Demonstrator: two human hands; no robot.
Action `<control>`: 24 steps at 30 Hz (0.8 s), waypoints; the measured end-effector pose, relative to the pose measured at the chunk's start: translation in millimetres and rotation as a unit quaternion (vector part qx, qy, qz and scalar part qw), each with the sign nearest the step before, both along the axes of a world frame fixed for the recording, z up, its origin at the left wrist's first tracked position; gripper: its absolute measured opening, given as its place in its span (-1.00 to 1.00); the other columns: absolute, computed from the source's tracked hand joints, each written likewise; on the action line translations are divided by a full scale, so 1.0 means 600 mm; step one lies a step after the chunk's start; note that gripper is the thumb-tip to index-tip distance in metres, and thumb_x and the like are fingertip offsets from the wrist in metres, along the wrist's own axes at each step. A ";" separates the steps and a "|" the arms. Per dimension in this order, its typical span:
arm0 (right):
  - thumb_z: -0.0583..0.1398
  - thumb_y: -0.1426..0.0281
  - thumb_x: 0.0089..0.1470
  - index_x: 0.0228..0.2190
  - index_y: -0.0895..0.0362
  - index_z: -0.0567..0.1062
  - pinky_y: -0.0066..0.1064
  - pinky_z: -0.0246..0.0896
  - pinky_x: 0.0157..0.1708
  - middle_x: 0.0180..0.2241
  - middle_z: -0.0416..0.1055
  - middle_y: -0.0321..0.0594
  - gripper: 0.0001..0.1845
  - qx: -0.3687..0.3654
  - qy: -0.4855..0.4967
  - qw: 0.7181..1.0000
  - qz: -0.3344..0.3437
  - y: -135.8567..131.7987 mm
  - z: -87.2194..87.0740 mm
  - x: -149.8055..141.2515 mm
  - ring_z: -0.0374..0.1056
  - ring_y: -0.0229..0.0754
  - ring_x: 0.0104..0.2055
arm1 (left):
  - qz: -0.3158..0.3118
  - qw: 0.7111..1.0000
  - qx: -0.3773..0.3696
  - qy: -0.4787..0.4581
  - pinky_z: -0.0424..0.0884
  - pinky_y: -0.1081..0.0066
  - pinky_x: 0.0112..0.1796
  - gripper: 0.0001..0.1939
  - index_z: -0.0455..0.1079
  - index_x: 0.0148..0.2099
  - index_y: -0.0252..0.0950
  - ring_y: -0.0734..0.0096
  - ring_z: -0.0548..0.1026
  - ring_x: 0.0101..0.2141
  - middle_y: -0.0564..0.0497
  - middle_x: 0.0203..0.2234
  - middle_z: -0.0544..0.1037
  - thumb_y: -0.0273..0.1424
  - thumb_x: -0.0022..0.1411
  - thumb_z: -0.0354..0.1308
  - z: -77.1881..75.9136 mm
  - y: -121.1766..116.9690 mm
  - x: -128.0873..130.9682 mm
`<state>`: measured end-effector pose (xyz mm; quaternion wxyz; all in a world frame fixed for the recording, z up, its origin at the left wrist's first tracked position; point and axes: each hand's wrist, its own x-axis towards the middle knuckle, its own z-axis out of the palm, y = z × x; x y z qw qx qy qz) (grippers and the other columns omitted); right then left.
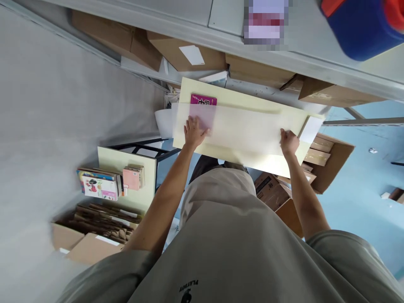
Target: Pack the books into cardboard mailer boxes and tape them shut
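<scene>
A pale yellow tabletop (233, 94) lies before me with a purple book (203, 99) near its left end. A long, translucent plastic sheet (246, 128) stretches across the tabletop and covers most of the book, leaving the book's top edge bare. My left hand (193, 134) presses on the sheet over the lower part of the book, its fingers spread. At the sheet's right end, my right hand (288, 142) is closed with the fingers curled on the sheet's edge. A white block or pad (311, 129) sits at the tabletop's right end, beside my right hand.
Above the tabletop runs a grey metal shelf with cardboard boxes (189, 50) beneath it and a blue container (362, 29) on top. At left, a second table holds stacked books (101, 185); a carton of folded cardboard (104, 223) stands near it. An opened carton (334, 160) is at right.
</scene>
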<state>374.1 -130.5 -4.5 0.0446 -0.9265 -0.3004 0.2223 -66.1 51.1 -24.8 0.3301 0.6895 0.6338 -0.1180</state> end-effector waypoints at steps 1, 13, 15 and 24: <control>0.17 0.14 0.58 -0.31 0.10 0.60 -0.09 0.39 -0.04 -0.29 0.71 0.15 -0.56 -0.016 -0.004 1.000 -0.001 -0.004 -0.015 -0.002 0.62 0.15 -0.16 | 0.002 1.000 -0.004 0.005 -0.16 -0.40 0.66 0.17 -0.06 0.83 -0.34 -0.43 -0.16 0.76 -0.39 0.80 -0.18 0.25 0.53 0.17 0.000 -0.005 -0.007; 0.06 -0.09 0.65 0.43 0.32 0.49 0.35 0.48 0.31 0.37 0.50 0.52 -0.20 0.013 -0.093 0.995 0.029 -0.010 -0.076 -0.017 0.51 0.37 0.35 | -0.023 0.995 0.028 -0.093 -0.32 -0.32 0.68 0.22 0.16 0.77 -0.29 -0.34 -0.25 0.77 -0.32 0.80 -0.11 0.36 0.39 0.33 -0.012 -0.006 -0.016; -0.02 -0.15 0.64 0.62 0.30 0.27 0.46 0.25 0.52 0.61 0.21 0.48 -0.06 0.030 -0.093 0.988 0.119 -0.002 -0.077 -0.061 0.20 0.41 0.65 | -0.016 0.994 0.032 -0.102 -0.34 -0.32 0.69 0.23 0.16 0.77 -0.28 -0.34 -0.25 0.77 -0.31 0.79 -0.10 0.37 0.39 0.34 -0.018 -0.010 -0.008; 0.00 -0.03 0.64 0.72 0.33 0.00 0.40 -0.20 0.72 0.77 -0.25 0.39 -0.03 -0.057 0.009 0.953 0.297 0.008 -0.081 -0.182 -0.34 0.35 0.84 | -0.014 0.995 0.008 -0.095 -0.32 -0.34 0.68 0.19 0.09 0.80 -0.34 -0.34 -0.31 0.77 -0.39 0.79 -0.17 0.25 0.46 0.35 -0.019 -0.017 -0.001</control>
